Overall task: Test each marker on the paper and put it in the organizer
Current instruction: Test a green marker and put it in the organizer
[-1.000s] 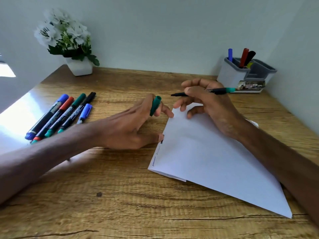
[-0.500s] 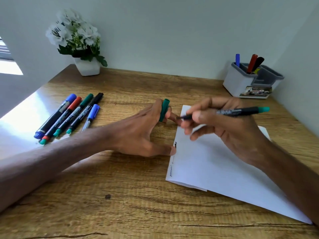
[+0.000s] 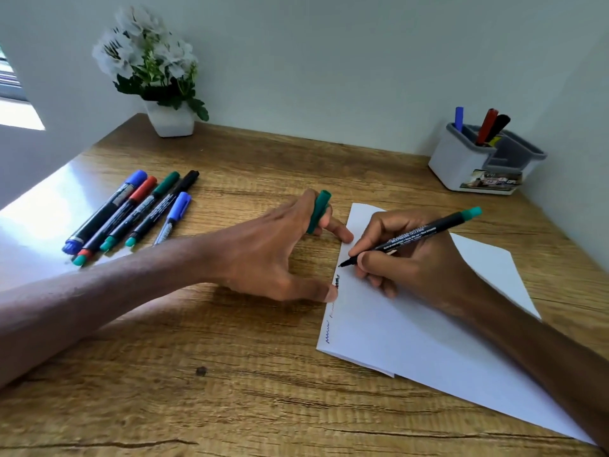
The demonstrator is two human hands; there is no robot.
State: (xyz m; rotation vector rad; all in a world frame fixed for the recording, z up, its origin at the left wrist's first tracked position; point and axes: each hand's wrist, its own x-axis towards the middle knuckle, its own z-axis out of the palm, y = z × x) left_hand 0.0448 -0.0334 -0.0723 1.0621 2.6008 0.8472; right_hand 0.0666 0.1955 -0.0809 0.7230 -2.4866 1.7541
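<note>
Head view: the right hand [image 3: 418, 268] grips a black marker [image 3: 412, 237] with a green end in a writing hold. Its fingers are curled round the barrel, and the tip points at the left edge of the paper [image 3: 412, 331]. Whether the tip touches the sheet I cannot tell. The paper lies on the bench [image 3: 230, 374] under that hand, with a dark squiggle [image 3: 336, 280] and a blue squiggle [image 3: 327, 331] along its left edge.

The left hand [image 3: 273, 255] is spread beside the paper. It pinches the green cap [image 3: 318, 211] between two fingers, with the thumb tip at the sheet's edge near the dark squiggle and one fingertip at the edge further up.

Five markers [image 3: 131, 212] lie side by side on the bench to the left, well apart from the paper. The organizer [image 3: 461, 163] stands at the far right against the wall, and three markers [image 3: 486, 127], blue, red and black, stick up out of it. A white pot of flowers [image 3: 169, 120] stands at the far left corner.
</note>
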